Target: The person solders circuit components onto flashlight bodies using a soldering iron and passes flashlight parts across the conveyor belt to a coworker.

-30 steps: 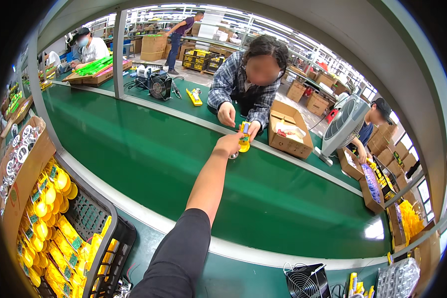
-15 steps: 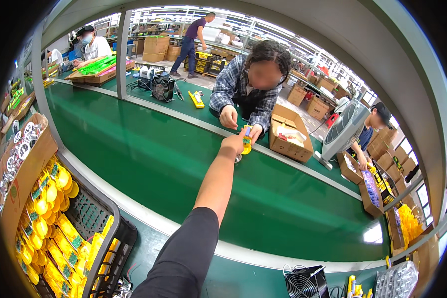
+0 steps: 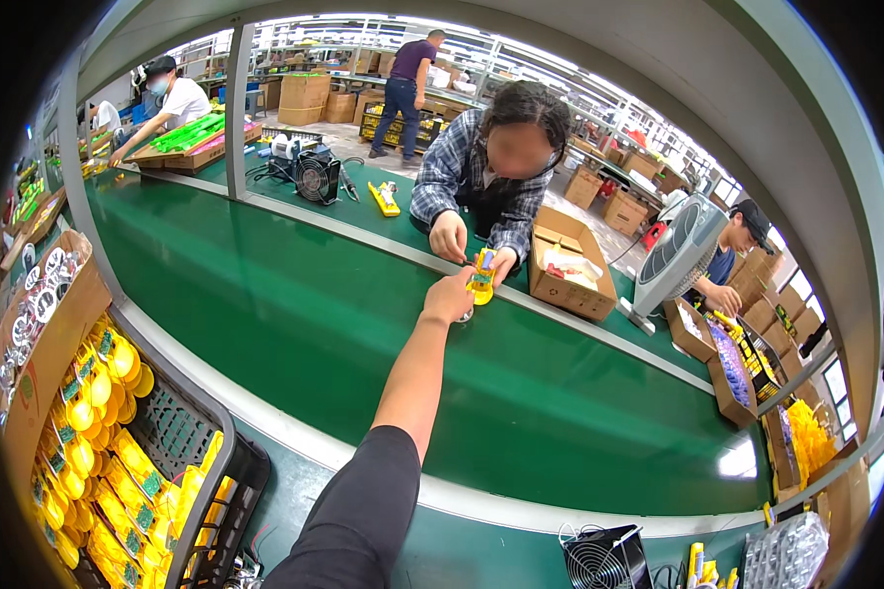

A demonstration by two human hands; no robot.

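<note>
The person's arm stretches across the green conveyor belt [image 3: 295, 324], and the hand [image 3: 449, 296] at its end closes on the near side of a small yellow toy part [image 3: 481, 276] with blue and orange bits on top. Which of the person's 2 hands this is cannot be told for certain from the arm alone; it enters from the lower middle and reads as the right. The other hand is out of the picture.

The toy part sits at the far edge of the belt, just in front of a co-worker in a plaid shirt, whose 2 hands [image 3: 449, 236] meet it from the opposite side, so 3 hands crowd 1 small piece.

Judging by its look, the piece is moulded plastic: light, stiff, smooth and a little slippery, with small attached bits that could snap or pop off if squeezed. The safest hold seems to be across the yellow body's flat sides, thumb against fingers, keeping off the coloured top pieces.

Beside the co-worker stands an open cardboard box [image 3: 570, 265], and a grey fan [image 3: 680, 257] lies beyond it. Near the person, a black crate [image 3: 201, 447] holds many yellow parts like it.
</note>
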